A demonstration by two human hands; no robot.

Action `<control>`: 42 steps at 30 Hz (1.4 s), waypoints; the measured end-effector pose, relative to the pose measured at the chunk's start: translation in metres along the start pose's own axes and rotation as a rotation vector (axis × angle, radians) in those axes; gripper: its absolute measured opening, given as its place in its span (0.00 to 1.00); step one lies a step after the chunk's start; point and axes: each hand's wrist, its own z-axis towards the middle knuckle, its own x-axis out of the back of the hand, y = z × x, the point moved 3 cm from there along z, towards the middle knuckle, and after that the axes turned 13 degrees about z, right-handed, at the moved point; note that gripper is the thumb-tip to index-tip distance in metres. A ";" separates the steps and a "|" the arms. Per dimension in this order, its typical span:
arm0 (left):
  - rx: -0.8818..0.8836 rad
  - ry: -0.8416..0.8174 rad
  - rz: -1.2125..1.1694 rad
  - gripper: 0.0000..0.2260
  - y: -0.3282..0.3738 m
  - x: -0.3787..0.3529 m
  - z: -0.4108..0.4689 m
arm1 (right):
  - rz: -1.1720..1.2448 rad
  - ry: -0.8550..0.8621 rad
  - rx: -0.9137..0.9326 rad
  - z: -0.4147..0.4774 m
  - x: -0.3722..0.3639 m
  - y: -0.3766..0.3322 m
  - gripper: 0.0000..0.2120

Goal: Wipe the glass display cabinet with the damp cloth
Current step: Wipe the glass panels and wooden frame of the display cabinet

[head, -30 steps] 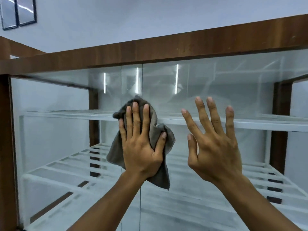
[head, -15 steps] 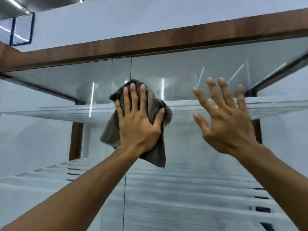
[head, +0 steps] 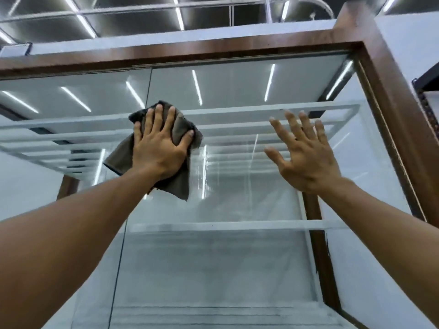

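Observation:
A tall glass display cabinet [head: 237,210] with a dark wooden frame [head: 213,47] fills the view, seen from below. My left hand [head: 159,146] presses a grey-brown damp cloth [head: 180,181] flat against the upper part of the front glass, fingers spread over it, just right of the vertical seam between panes. My right hand [head: 306,153] is raised to the right of the cloth with its fingers apart and nothing in it, at the glass surface; whether it touches the pane is unclear.
White slatted shelves [head: 237,225] sit inside the cabinet at several heights. The wooden right post [head: 389,115] runs down the right side. A dark metal rack edge [head: 427,91] stands at the far right. Ceiling light strips [head: 178,13] reflect in the glass.
Both hands have moved up the glass toward the top of the cabinet, the cloth going with the left hand. The view has tilted upward, so the ceiling now shows.

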 end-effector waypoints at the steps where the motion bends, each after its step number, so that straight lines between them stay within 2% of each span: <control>1: 0.053 -0.019 -0.013 0.35 0.008 0.001 0.004 | -0.006 0.005 -0.001 -0.002 0.000 0.001 0.39; 3: 0.096 -0.035 -0.024 0.36 0.039 0.006 0.017 | -0.004 0.017 -0.006 -0.003 0.000 0.002 0.39; 4: 0.058 -0.035 -0.017 0.37 0.060 0.008 0.021 | 0.003 0.020 -0.007 -0.003 -0.001 0.002 0.38; 8: -0.280 0.006 0.035 0.36 0.130 0.006 0.008 | 0.023 0.030 0.010 0.001 0.000 0.005 0.37; 12: -0.488 0.013 0.032 0.38 0.119 0.000 -0.017 | 0.037 0.022 0.015 0.001 0.002 0.006 0.41; 14: -0.448 0.018 0.005 0.41 0.099 0.001 -0.013 | 0.047 -0.021 0.048 0.000 0.007 0.012 0.40; 17: -0.223 -0.019 0.034 0.40 0.087 0.007 0.015 | -0.025 -0.064 0.079 -0.004 0.021 0.038 0.36; 20: -0.117 -0.032 0.032 0.39 0.121 0.011 0.034 | -0.038 -0.016 -0.054 -0.011 0.039 0.079 0.36; 24: -0.297 -0.017 0.034 0.39 0.165 0.011 0.021 | -0.054 0.005 -0.072 -0.016 0.042 0.090 0.38; 27: -0.495 0.008 0.046 0.40 0.159 0.007 -0.007 | -0.044 0.016 -0.040 -0.020 0.042 0.087 0.37; 29: -0.555 0.023 0.031 0.42 0.142 0.003 -0.016 | -0.039 0.010 0.001 -0.024 0.042 0.086 0.37; 31: -0.454 0.038 0.005 0.43 0.128 0.004 -0.005 | -0.041 -0.005 0.027 -0.026 0.042 0.087 0.38; 33: -0.267 0.013 0.015 0.39 0.130 0.006 0.014 | -0.039 -0.009 0.029 -0.026 0.040 0.088 0.39; 36: -0.152 -0.010 0.025 0.38 0.173 0.010 0.031 | -0.024 0.007 0.025 -0.027 0.040 0.087 0.39; 39: -0.336 0.001 0.025 0.37 0.213 0.012 0.013 | 0.000 0.019 0.010 -0.029 0.040 0.086 0.38; 42: -0.555 0.021 0.037 0.39 0.212 0.006 -0.015 | -0.003 0.032 -0.003 -0.029 0.039 0.085 0.36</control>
